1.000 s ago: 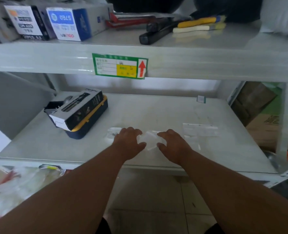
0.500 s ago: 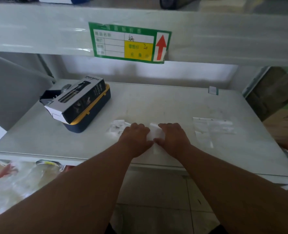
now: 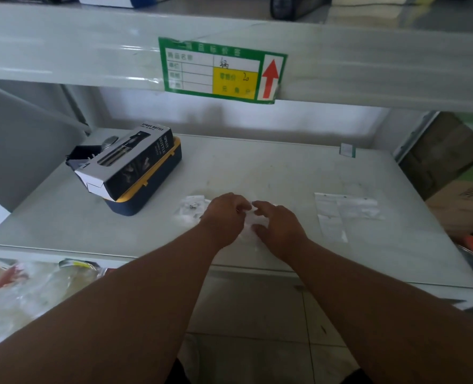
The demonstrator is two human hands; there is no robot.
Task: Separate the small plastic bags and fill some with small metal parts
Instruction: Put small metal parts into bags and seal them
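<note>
Centre of frame, on the grey shelf [image 3: 257, 167]: both hands work at a small clear plastic bag [image 3: 250, 223]. Left hand [image 3: 225, 217] has fingers curled, pinching the bag's left edge; right hand [image 3: 278, 227] curls over the bag's right side, thumb and fingers gripping it. Hands nearly touch, w/ the bag bunched between them and partly hidden. Whether it's one bag or several stuck together – can't tell.

Just left of the left hand lies another clear bag [image 3: 192, 207] flat on the shelf, w/ a few small dark metal parts [image 3: 192, 207] showing through it. Mid right of frame, well apart from the hands, a few flat clear bags [image 3: 343, 212] lie overlapping on the shelf.

Mid left: a black spray bottle box [image 3: 130, 164] w/ white end flaps rests tilted on a navy case w/ yellow rim [image 3: 149, 187]. Near the shelf's far right corner stands a small green-edged tag [image 3: 347, 149].

Upper centre: a green price label [image 3: 221, 70] w/ yellow patch and red up-arrow is stuck to the front edge of the shelf above. Lower left of frame, below shelf level: crinkled clear plastic packaging [image 3: 27, 295] w/ red print. Right edge: brown cardboard boxes [image 3: 448, 159].
</note>
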